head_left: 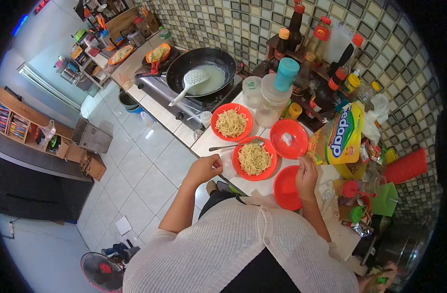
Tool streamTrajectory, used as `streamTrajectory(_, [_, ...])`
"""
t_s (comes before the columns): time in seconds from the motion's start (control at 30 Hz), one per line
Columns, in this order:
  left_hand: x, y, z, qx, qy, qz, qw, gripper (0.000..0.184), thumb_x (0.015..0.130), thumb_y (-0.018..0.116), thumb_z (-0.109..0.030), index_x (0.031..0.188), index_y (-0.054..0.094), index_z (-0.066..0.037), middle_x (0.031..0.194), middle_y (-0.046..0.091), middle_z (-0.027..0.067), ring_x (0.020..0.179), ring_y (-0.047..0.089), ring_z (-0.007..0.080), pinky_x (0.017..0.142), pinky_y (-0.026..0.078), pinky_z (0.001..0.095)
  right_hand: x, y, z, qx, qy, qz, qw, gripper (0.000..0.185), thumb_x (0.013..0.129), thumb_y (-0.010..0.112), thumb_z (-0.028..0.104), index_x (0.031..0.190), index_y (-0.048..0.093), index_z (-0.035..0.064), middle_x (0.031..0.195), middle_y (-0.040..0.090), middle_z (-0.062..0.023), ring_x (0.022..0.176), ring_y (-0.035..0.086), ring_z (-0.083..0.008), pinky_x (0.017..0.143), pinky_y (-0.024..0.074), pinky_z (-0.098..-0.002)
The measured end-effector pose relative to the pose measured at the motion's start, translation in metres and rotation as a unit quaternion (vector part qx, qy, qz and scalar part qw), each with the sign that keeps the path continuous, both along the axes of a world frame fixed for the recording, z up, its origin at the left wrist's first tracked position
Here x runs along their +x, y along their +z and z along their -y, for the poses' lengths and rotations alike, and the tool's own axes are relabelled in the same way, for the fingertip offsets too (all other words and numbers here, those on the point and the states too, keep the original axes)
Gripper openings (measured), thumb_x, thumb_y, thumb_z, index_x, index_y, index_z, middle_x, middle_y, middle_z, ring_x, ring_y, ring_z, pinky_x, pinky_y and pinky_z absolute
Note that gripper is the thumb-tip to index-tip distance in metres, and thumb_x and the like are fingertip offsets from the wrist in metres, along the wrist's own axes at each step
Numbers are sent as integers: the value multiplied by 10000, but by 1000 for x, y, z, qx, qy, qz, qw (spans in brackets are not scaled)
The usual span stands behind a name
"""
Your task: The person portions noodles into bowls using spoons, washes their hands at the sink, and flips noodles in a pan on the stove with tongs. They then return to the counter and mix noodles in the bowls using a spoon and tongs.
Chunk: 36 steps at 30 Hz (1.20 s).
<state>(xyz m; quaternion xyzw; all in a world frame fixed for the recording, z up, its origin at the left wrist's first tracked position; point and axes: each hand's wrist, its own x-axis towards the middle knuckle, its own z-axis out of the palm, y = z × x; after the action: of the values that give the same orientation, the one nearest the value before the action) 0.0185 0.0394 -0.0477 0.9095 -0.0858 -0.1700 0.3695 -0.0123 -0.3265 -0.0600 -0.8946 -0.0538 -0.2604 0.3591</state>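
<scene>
Metal spoon with a slim handle (pixel 223 147) — across the upper left of a round red plate (pixel 274 160) heaped with pale yellow noodles (pixel 255 158). Long axis roughly left-right: handle out past the rim toward the floor side, bowl to the right. White slotted plastic turner (pixel 196 78) in the round black wok (pixel 181 70), handle angled down-left over the rim.

Left hand (pixel 206 169) at the left edge of the white-tiled table (pixel 204 145), beside the spooned plate; fingers curled and drawn together, cannot tell if pinching anything. Right hand (pixel 307 171) at the lower right rim of a round red plate (pixel 282 149) with white granules (pixel 289 139); fingers bent, cannot tell whether gripping or only touching.

Tight room: plates nearly rim to rim, spooned one close to the left edge. Tall clear plastic canister (pixel 270 107) just beyond the granule plate, yellow-and-green noodle pack (pixel 343 134) to its right. Narrow strip of white tile along the left edge.

Count, near table: four round red plates — two with noodles, one with granules, one plain (pixel 284 188) beside the right hand. One spoon, one turner, one wok.
</scene>
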Motion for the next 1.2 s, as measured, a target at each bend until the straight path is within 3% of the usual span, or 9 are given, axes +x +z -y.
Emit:
streamTrajectory(0.17, [0,-11,1,-16,24,1,1000,182,820,677,-203,902,643,-45,829,701,78,780,682,205,709,526,335,2,-3,1,84,-29,-29,996,139,934,499,26,1007,608,-22,955,664,-184,899,646,-356,808,502,-404])
streamTrajectory(0.33, [5,-21,-11,-265,41,-151,951,254,889,651,-159,1091,553,-41,910,657,79,783,638,139,705,521,277,2,4,-1,127,-31,-59,990,135,965,485,49,1006,590,-24,929,665,-157,853,656,-270,760,505,-343])
streamTrajectory(0.47, [8,-5,-11,-272,26,-197,942,366,898,620,-265,1207,504,-106,902,616,-5,761,593,97,655,443,260,6,-6,3,187,-17,-66,980,146,984,466,55,1006,586,-25,910,665,-128,825,644,-203,734,499,-301])
streamTrajectory(0.53, [10,0,-9,-257,48,-207,943,391,910,613,-341,1223,517,-128,902,605,-17,771,575,71,633,380,225,6,-2,5,198,-25,-80,977,146,984,462,54,1004,584,-25,908,664,-132,818,645,-208,732,498,-304])
streamTrajectory(0.73, [10,6,-6,-242,53,-224,942,467,900,621,-433,1255,513,-148,908,602,-30,777,563,65,642,365,229,5,4,6,150,-25,-94,984,154,981,457,59,1002,584,-25,893,654,-149,810,649,-243,729,497,-329])
streamTrajectory(0.97, [14,6,-8,-218,83,-249,940,569,882,622,-473,1341,471,-172,909,597,-45,792,559,66,662,362,245,7,5,2,104,-14,-41,994,152,965,464,44,998,593,-30,912,649,-174,841,644,-303,761,501,-377])
streamTrajectory(1.1, [14,1,-10,-235,113,-272,926,629,883,635,-425,1424,411,-194,901,593,-44,801,559,60,662,361,231,7,1,3,140,-32,-74,987,156,960,467,43,1005,597,-30,917,645,-179,847,642,-313,770,500,-380])
streamTrajectory(1.2, [14,1,-11,-239,109,-271,926,681,882,648,-399,1466,364,-194,897,590,-40,807,559,58,663,366,225,6,4,2,101,-12,-66,993,157,961,469,45,1011,600,-26,918,647,-176,859,643,-311,779,501,-378])
